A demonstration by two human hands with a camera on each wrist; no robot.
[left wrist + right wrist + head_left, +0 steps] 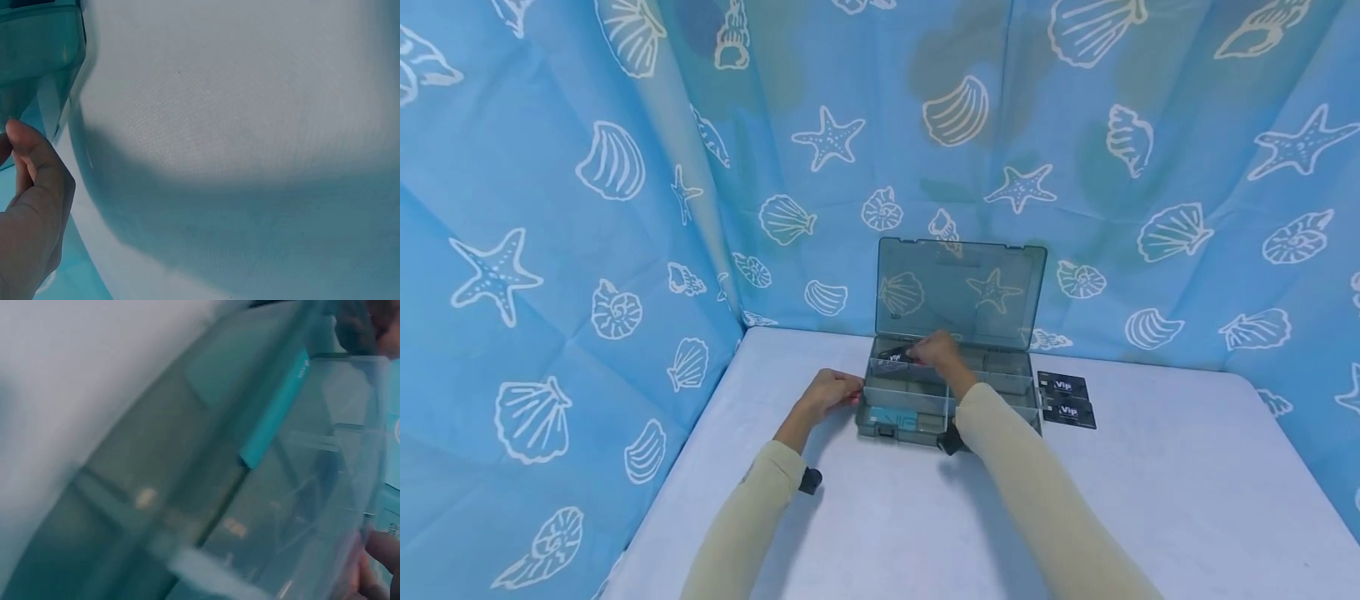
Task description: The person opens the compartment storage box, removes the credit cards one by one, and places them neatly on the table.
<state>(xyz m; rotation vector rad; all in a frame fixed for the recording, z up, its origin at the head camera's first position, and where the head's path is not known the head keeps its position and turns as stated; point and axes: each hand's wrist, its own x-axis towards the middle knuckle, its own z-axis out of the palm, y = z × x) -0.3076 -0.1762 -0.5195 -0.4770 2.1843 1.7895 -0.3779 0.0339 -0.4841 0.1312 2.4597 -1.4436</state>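
A translucent grey-green compartment box [910, 435] lies on the white table with its lid [962, 292] raised at the back. My left hand [829, 392] grips the box's left side; in the left wrist view its thumb and fingertips [25, 134] meet at the wall. Reaching over the dividers, my right hand [936, 350] pinches a black card [895, 356] marked "Vip" in the back left compartment. A teal card [892, 418] with VIP lettering sits in the front left compartment, and it shows as a slanted teal strip [275, 412] in the right wrist view.
Two black Vip cards [1070, 412] lie on the white table [1180, 492] just right of the box. Blue curtains [865, 167] with shell and starfish prints stand behind and on the left. A black wrist camera [951, 439] hangs near the box's front edge.
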